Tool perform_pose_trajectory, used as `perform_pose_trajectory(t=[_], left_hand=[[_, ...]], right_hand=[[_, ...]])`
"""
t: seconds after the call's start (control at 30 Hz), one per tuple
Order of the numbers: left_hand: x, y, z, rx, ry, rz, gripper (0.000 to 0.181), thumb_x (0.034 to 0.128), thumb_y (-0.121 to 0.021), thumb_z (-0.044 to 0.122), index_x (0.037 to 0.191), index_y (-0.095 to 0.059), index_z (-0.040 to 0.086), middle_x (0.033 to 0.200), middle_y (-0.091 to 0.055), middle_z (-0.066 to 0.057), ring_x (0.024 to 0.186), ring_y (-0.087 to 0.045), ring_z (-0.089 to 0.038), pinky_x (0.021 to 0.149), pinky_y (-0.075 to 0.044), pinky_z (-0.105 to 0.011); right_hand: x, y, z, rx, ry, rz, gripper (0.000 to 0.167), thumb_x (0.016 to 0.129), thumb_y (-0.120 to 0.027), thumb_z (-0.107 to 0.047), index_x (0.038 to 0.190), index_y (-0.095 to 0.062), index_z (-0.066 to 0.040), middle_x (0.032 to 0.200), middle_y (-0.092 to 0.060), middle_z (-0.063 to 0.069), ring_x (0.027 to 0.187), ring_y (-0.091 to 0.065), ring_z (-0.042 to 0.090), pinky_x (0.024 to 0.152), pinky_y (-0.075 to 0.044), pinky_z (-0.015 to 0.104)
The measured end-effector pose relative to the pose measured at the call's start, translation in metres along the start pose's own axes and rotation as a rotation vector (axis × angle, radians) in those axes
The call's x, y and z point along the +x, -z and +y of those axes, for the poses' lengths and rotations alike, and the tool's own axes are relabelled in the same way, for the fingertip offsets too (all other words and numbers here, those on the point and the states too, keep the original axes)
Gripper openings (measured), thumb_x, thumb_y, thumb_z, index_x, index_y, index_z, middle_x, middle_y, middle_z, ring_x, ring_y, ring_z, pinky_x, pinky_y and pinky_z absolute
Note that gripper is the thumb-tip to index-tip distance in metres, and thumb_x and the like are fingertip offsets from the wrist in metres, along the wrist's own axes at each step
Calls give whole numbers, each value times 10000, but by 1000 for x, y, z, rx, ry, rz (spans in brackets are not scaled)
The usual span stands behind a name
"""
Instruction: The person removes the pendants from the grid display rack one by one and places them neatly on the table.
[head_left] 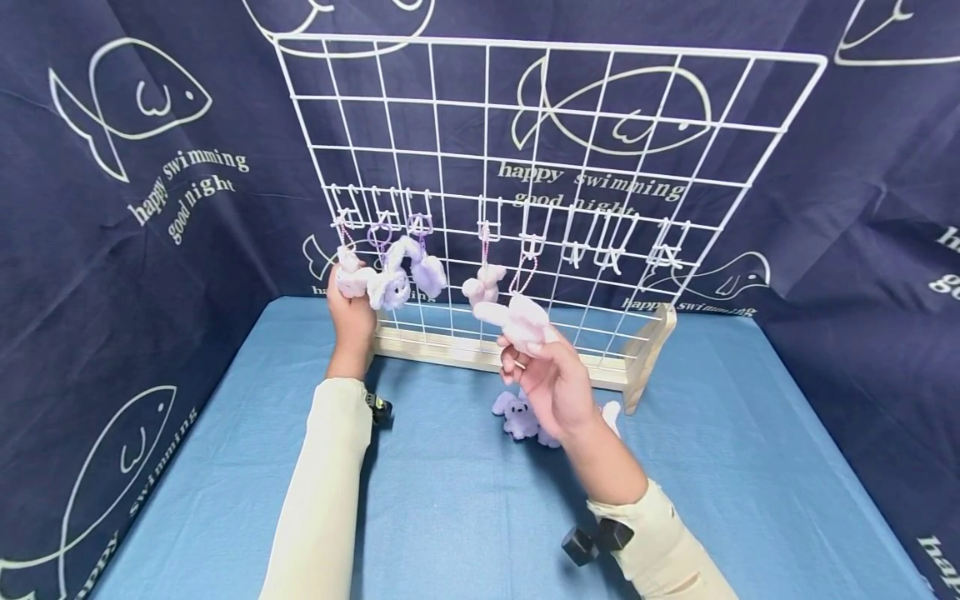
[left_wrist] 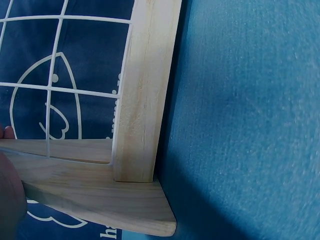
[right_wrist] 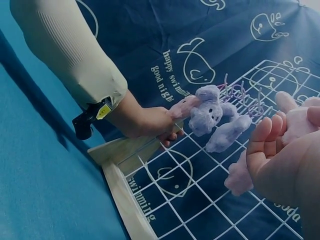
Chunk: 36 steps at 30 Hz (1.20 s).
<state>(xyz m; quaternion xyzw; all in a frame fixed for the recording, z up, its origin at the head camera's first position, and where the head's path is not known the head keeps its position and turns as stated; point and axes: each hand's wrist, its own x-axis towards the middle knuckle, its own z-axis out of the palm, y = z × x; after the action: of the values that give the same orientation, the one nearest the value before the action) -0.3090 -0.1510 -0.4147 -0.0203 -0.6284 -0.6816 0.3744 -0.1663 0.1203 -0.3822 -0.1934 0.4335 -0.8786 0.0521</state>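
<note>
My right hand [head_left: 558,379] holds a pale pink plush keychain [head_left: 525,321] between thumb and fingers. The plush's beaded chain runs up to a hook on the white wire grid rack [head_left: 517,158]. At the rack's left end, my left hand [head_left: 351,321] grips the wooden side support [right_wrist: 125,150], partly hidden behind a hanging pink plush [head_left: 350,275]. Beside that plush hang purple plush keychains [head_left: 393,287]. Another pink plush [head_left: 486,285] dangles just left of the one I hold. Only a bit of the left hand [left_wrist: 10,185] shows in the left wrist view.
On the blue cloth below my right hand lie purple plush toys [head_left: 517,415] and a white plush part [head_left: 611,414], partly covered by the arm. Several white hooks [head_left: 611,254] hang on the grid's right side. The rack stands on a wooden base [head_left: 450,348] before a dark fish-print curtain.
</note>
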Motion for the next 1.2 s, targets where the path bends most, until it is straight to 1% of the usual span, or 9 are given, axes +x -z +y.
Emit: perform_pose_trajectory(t=[0.1,0.2,0.3,0.43,0.53,0.67,0.87,1.0,1.2], left_hand=[[0,1,-1,7,2,-1,177,1007,-558,-2,1103,-609,-141,955,-595,137,936,-538,-26,898,-422,-200],[-1,2,-2,22,2,-3,248,1009,-558,10,1143,-585,-198,949,-586,152,934,-532,-20,898,-413,-196],[-2,2,-2,25,0,-1,271,1005,-564,19,1148,-580,-211,939,-576,153,935,-532,-18,902,-410,-195],[-2,3,-4,20,-7,3,270,1000,-562,16,1145,-577,-212,940,-571,148,943,-535,-29,910,-411,-199],[-1,3,-6,29,-8,2,274,978,-559,5,1150,-585,-206,943,-580,171,968,-543,-39,929,-408,-192],[-1,2,-8,48,-14,7,284,959,-565,4,1153,-597,-201,943,-590,196,986,-550,-44,944,-404,-187],[-1,2,-8,40,-14,6,244,982,-568,13,1131,-600,-177,946,-588,175,971,-547,-50,935,-407,-195],[-1,1,-6,16,-22,-2,193,979,-561,1,1104,-610,-139,946,-590,170,964,-549,-55,929,-414,-203],[-1,2,-3,2,-28,-14,249,985,-556,-12,1140,-583,-206,928,-592,193,922,-530,0,899,-410,-191]], right_hand=[[-1,0,0,-3,3,-8,564,952,-261,-23,1363,-604,-202,980,-747,-23,748,-602,116,659,-488,243],[-1,-1,-1,-17,11,-16,536,952,-277,-15,1323,-621,-192,982,-744,-24,749,-601,119,657,-492,247],[-1,-1,-1,-38,25,-25,490,951,-295,-5,1260,-637,-171,984,-739,-26,753,-600,121,656,-496,250],[-2,-2,-2,-68,38,-28,489,945,-308,0,1258,-644,-170,978,-737,-31,749,-598,116,660,-500,246],[-2,-3,-1,-96,43,-1,442,944,-330,2,1232,-615,-176,954,-733,-34,726,-593,109,640,-502,235],[-2,-4,1,-148,26,82,307,957,-377,3,1154,-522,-183,894,-722,-35,681,-579,107,603,-494,230],[-1,-5,4,-293,-40,182,264,954,-482,38,1133,-501,-156,810,-678,-27,644,-550,119,594,-492,225],[-1,-2,7,-437,-71,169,257,931,-552,34,1156,-519,-86,744,-611,-49,619,-543,115,606,-509,234],[1,1,13,-570,-85,154,313,880,-631,19,1181,-546,32,801,-596,-75,589,-548,109,588,-499,229]])
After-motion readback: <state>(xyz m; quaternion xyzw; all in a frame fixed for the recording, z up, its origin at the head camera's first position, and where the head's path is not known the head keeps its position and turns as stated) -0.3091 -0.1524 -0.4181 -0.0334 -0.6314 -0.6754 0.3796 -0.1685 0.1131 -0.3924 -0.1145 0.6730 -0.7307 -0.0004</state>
